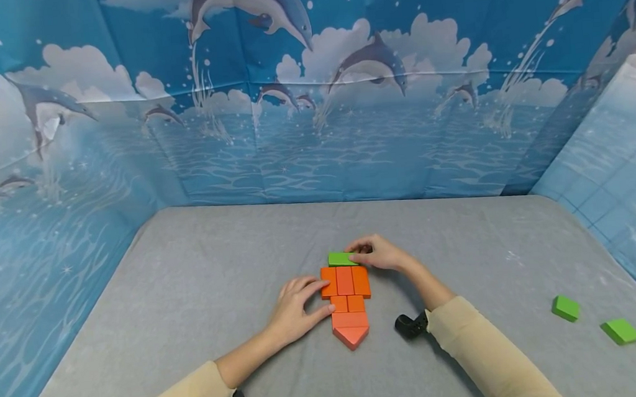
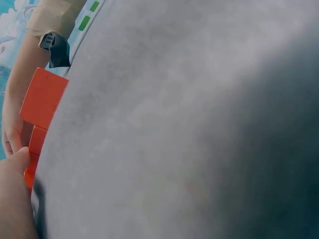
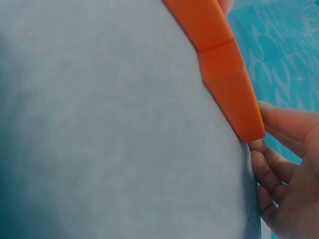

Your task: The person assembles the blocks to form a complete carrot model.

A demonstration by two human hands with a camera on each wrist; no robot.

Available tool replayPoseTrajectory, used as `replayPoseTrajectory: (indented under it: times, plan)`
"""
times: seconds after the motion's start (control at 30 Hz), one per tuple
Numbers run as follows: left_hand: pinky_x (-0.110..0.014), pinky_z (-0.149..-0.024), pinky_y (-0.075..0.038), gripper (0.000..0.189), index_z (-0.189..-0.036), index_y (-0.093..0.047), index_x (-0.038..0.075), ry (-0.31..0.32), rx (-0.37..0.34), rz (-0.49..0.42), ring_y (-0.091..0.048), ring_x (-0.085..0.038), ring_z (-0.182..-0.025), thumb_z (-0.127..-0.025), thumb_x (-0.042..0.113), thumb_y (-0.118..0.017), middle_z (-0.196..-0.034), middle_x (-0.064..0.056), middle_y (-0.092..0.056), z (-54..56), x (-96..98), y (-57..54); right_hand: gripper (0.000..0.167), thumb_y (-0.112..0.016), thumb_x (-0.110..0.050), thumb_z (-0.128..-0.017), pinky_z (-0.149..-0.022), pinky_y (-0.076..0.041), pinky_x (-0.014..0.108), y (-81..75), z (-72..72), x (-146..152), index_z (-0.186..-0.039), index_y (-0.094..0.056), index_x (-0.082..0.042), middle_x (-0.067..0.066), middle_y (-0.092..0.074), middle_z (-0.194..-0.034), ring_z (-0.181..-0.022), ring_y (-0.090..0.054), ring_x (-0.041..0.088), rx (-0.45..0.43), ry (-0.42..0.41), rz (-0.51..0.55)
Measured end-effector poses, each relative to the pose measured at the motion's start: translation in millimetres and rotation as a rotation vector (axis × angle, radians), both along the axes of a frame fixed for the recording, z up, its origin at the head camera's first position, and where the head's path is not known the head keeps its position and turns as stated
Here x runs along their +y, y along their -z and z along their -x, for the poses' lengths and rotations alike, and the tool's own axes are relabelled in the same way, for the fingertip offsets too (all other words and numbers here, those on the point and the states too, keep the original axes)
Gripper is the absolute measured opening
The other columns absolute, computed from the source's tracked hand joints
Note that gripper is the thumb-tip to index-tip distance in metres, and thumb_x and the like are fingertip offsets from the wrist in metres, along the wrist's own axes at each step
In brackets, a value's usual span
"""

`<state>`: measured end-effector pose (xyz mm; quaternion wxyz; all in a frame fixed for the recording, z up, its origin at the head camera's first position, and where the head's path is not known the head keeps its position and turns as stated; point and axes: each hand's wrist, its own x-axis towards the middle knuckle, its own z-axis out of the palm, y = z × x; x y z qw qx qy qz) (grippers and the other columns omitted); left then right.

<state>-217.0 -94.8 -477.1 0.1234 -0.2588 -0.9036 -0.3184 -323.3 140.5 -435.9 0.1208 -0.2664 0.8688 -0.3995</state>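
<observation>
Orange blocks lie joined in a column on the grey cloth: three upright blocks [image 1: 344, 280] in a row, two small blocks [image 1: 347, 303] below them, then a rectangular block [image 1: 350, 319] and a triangular block [image 1: 352, 336] pointing at me. A green block [image 1: 338, 258] sits just beyond the far end. My right hand [image 1: 377, 253] pinches its right end between thumb and fingers. From the left side, my left hand [image 1: 293, 311] touches the orange blocks with spread thumb and forefinger. In the right wrist view, orange blocks [image 3: 232, 94] hide the green one.
Two loose green blocks, one nearer [image 1: 566, 308] and one farther right [image 1: 620, 331], lie on the right of the grey cloth [image 1: 164, 310]. Dolphin-printed sheets [image 1: 314, 155] enclose the back and sides. Each wrist carries a black camera mount [image 1: 411, 326].
</observation>
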Motion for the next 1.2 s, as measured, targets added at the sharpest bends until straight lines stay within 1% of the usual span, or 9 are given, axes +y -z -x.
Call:
replayPoseTrajectory:
  times: [0.27,0.4,0.5,0.7,0.73,0.8,0.93,1.03,1.2]
  plan:
    - [-0.048,-0.093,-0.034,0.048,-0.121,-0.06,0.015,0.011,0.044,-0.028,-0.046,-0.024,-0.11,-0.083,0.045,-0.062,-0.118,-0.006,-0.055,-0.4,1.2,0.1,0.026,-0.055,-0.005,-0.09,-0.06,-0.036,0.027,-32.2,-21.3,-4.2,-0.11,-0.06,0.011,0.022,-0.062,-0.096,-0.072,-0.045,0.022,-0.033,-0.046,0.021]
    - [-0.046,-0.09,-0.035,0.048,-0.12,-0.06,0.014,0.009,0.098,-0.022,-0.047,-0.024,-0.108,-0.085,0.047,-0.059,-0.115,-0.006,-0.056,0.2,1.7,1.6,0.026,-0.054,-0.004,-0.09,-0.062,-0.037,0.027,-36.7,-24.3,-3.9,-0.111,-0.06,0.011,0.024,-0.061,-0.099,-0.074,-0.046,0.023,-0.045,-0.053,0.018]
    - [-0.047,-0.09,-0.035,0.047,-0.12,-0.06,0.015,0.009,0.089,-0.02,-0.047,-0.024,-0.108,-0.085,0.046,-0.06,-0.115,-0.007,-0.056,0.7,1.5,2.3,0.026,-0.055,-0.005,-0.09,-0.062,-0.036,0.027,-37.4,-25.2,-4.1,-0.111,-0.06,0.01,0.023,-0.061,-0.097,-0.074,-0.046,0.023,-0.049,-0.046,0.014]
    - [-0.048,-0.095,-0.033,0.046,-0.122,-0.06,0.017,0.003,0.012,-0.013,-0.045,-0.024,-0.113,-0.082,0.04,-0.064,-0.119,-0.006,-0.055,0.6,1.2,0.5,0.026,-0.056,-0.005,-0.09,-0.061,-0.036,0.028,-37.4,-27.3,-5.7,-0.11,-0.06,0.009,0.018,-0.06,-0.091,-0.073,-0.046,0.022,-0.054,-0.026,0.006]
    - [-0.047,-0.096,-0.032,0.047,-0.122,-0.059,0.017,0.003,-0.002,-0.011,-0.045,-0.024,-0.113,-0.082,0.04,-0.065,-0.12,-0.006,-0.055,0.5,1.1,-0.1,0.026,-0.056,-0.007,-0.09,-0.061,-0.037,0.027,-31.7,-23.6,-4.6,-0.111,-0.061,0.007,0.016,-0.06,-0.091,-0.073,-0.046,0.021,-0.056,-0.022,0.003]
    - [-0.047,-0.096,-0.032,0.047,-0.123,-0.059,0.017,0.002,-0.008,-0.008,-0.045,-0.024,-0.113,-0.082,0.04,-0.065,-0.12,-0.006,-0.055,0.6,0.9,-0.3,0.026,-0.057,-0.009,-0.09,-0.061,-0.037,0.028,-25.3,-19.5,-3.0,-0.111,-0.062,0.006,0.014,-0.06,-0.091,-0.073,-0.046,0.02,-0.052,-0.02,0.004]
    - [-0.047,-0.096,-0.033,0.048,-0.123,-0.059,0.017,-0.001,-0.006,-0.001,-0.045,-0.024,-0.113,-0.082,0.042,-0.064,-0.12,-0.006,-0.055,0.7,0.5,0.3,0.025,-0.056,-0.008,-0.09,-0.061,-0.038,0.028,-24.0,-18.6,-3.1,-0.11,-0.062,0.007,0.014,-0.06,-0.09,-0.073,-0.046,0.02,-0.036,-0.033,0.008]
    - [-0.047,-0.095,-0.033,0.048,-0.123,-0.059,0.017,-0.001,0.001,-0.001,-0.045,-0.023,-0.113,-0.082,0.042,-0.064,-0.12,-0.006,-0.055,0.3,0.1,0.6,0.026,-0.055,-0.006,-0.09,-0.06,-0.038,0.027,-32.0,-24.5,-4.3,-0.111,-0.059,0.009,0.017,-0.059,-0.091,-0.073,-0.047,0.022,-0.034,-0.037,0.034]
    - [-0.047,-0.095,-0.033,0.048,-0.123,-0.059,0.017,0.004,0.004,-0.009,-0.046,-0.024,-0.113,-0.082,0.041,-0.065,-0.12,-0.006,-0.055,-0.6,-0.1,0.5,0.031,-0.055,-0.013,-0.092,-0.062,-0.042,0.027,-14.7,-14.1,13.9,-0.117,-0.057,0.005,0.015,-0.059,-0.097,-0.077,-0.052,0.02,0.072,0.042,0.143]
